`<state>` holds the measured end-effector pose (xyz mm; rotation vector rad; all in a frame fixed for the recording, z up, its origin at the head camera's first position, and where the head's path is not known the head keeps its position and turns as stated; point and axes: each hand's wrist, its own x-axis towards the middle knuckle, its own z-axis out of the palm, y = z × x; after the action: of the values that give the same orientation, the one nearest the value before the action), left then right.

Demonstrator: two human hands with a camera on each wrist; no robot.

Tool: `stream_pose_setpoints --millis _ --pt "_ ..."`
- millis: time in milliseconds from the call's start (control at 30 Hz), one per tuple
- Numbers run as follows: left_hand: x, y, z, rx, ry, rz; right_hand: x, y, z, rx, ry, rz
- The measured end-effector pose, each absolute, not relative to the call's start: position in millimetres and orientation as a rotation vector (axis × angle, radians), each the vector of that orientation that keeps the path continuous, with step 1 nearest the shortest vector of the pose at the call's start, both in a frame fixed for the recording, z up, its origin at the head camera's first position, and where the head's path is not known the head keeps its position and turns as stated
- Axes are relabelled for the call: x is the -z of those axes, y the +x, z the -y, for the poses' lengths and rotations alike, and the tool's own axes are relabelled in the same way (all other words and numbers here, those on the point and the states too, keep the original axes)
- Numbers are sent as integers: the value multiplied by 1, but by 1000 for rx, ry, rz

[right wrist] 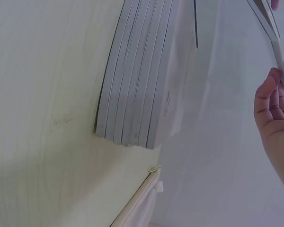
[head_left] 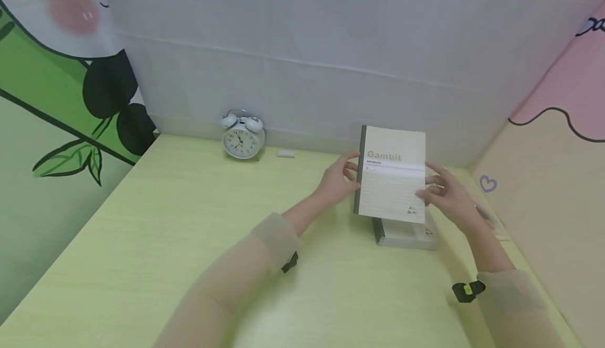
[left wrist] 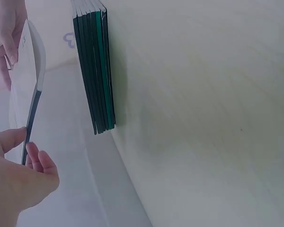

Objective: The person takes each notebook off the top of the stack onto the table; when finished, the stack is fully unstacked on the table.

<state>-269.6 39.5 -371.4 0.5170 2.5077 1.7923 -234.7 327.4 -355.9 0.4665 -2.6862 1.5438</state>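
Note:
A cream notebook (head_left: 392,193) with a dark spine and "Gambit" on its cover is held up, tilted, above the table. My left hand (head_left: 336,181) pinches its spine side between thumb and fingers. At the opposite edge, my right hand (head_left: 449,196) grips it with the thumb on the cover. Beneath lies a neat stack of similar notebooks (head_left: 408,238), partly hidden by the raised one. Several dark green and black spines of that stack (left wrist: 92,71) show in the left wrist view. From the right wrist, the raised notebook (right wrist: 277,52) looks slightly bent.
A white twin-bell alarm clock (head_left: 242,140) stands at the back of the pale table (head_left: 189,253). Beside it lies a small white block (head_left: 285,154). Something pale and dark (head_left: 484,214) is partly hidden behind the right wrist. White sheeting (head_left: 307,59) covers the back wall.

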Motion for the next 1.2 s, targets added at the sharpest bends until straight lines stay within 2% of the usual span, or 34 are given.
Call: stream_pose_setpoints --millis 300,667,1200 --pt "362 -271 -14 -1715 564 -2541 348 -230 -301 -1617 589 2591" --pt "357 -261 20 -1588 663 -2640 353 -230 -271 -1151 656 2688" --pt "386 -255 60 -1455 649 -2662 377 -228 -242 -1037 639 2851"
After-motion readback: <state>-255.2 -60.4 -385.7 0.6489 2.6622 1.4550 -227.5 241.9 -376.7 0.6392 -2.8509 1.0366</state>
